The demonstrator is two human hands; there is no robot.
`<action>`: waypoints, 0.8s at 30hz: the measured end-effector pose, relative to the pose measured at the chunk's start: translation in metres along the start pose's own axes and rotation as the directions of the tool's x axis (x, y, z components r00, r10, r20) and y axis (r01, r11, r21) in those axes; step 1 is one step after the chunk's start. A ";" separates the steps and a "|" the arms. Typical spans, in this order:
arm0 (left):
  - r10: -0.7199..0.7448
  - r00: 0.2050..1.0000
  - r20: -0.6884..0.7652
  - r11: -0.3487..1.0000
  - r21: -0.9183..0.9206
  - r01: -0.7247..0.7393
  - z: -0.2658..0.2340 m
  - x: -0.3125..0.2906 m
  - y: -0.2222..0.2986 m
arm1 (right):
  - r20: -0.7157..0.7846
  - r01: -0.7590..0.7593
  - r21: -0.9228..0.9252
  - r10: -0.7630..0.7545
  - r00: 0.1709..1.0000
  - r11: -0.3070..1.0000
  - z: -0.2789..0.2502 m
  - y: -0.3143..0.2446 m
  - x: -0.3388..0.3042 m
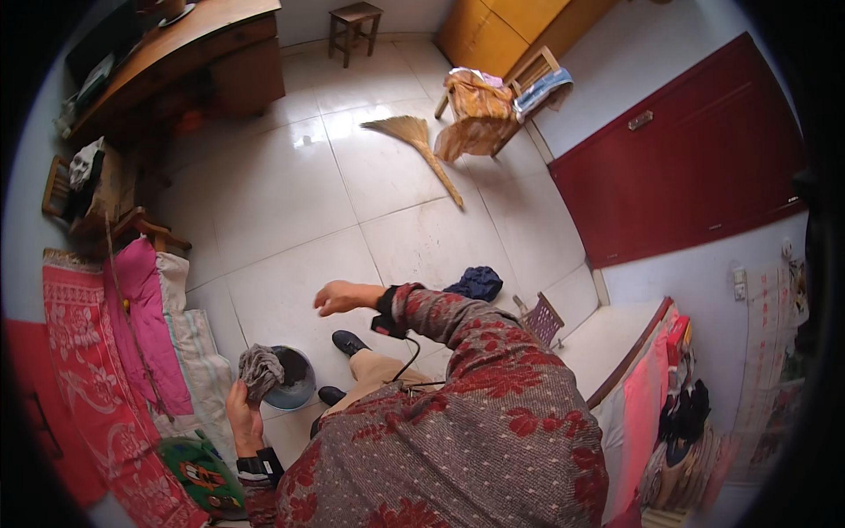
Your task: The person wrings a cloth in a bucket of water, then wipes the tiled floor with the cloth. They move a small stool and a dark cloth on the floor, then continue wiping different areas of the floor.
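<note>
In my left hand (239, 414) is a crumpled grey cloth (260, 370), gripped at its lower end. The cloth is held beside and partly over a round bucket (308, 387) on the floor, which has something dark inside. My right hand (341, 297) is stretched out over the tiles with nothing in it, its fingers loosely bent and apart. Beyond my right forearm a dark blue bundled cloth (475, 283) lies on the floor.
A straw broom (421, 150) lies on the tiled floor ahead. Behind it stands a cloth-draped chair (480, 101), with a small wooden stool (354, 26) farther back. A desk (238, 53) is at far left, bedding (145, 326) at left, a dark red door (678, 158) at right.
</note>
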State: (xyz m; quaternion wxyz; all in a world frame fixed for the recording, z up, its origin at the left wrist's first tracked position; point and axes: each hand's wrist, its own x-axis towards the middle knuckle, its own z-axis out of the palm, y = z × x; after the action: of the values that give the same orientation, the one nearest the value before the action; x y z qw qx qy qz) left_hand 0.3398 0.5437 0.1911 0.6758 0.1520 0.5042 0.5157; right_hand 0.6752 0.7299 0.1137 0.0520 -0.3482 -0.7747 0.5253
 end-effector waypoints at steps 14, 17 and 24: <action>-0.072 0.991 -0.115 0.997 -0.007 0.072 -0.045 0.019 0.012 | -0.147 -0.753 -0.030 0.743 0.653 0.657 0.113 0.181 -0.364; -0.146 0.989 -0.015 0.989 0.038 0.146 -0.040 0.045 0.012 | -0.166 -0.811 0.306 0.867 0.470 0.498 0.154 0.143 -0.405; -0.283 0.935 0.216 0.954 0.163 0.251 0.010 0.130 -0.011 | 0.053 -0.817 0.555 0.974 0.222 0.156 0.244 0.056 -0.483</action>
State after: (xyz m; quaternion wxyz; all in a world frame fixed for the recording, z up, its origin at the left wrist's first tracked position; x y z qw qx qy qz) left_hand 0.3489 0.6530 0.1193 0.7833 0.1869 0.4693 0.3623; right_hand 0.9567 0.2645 0.0952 -0.0687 -0.7975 -0.2299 0.5536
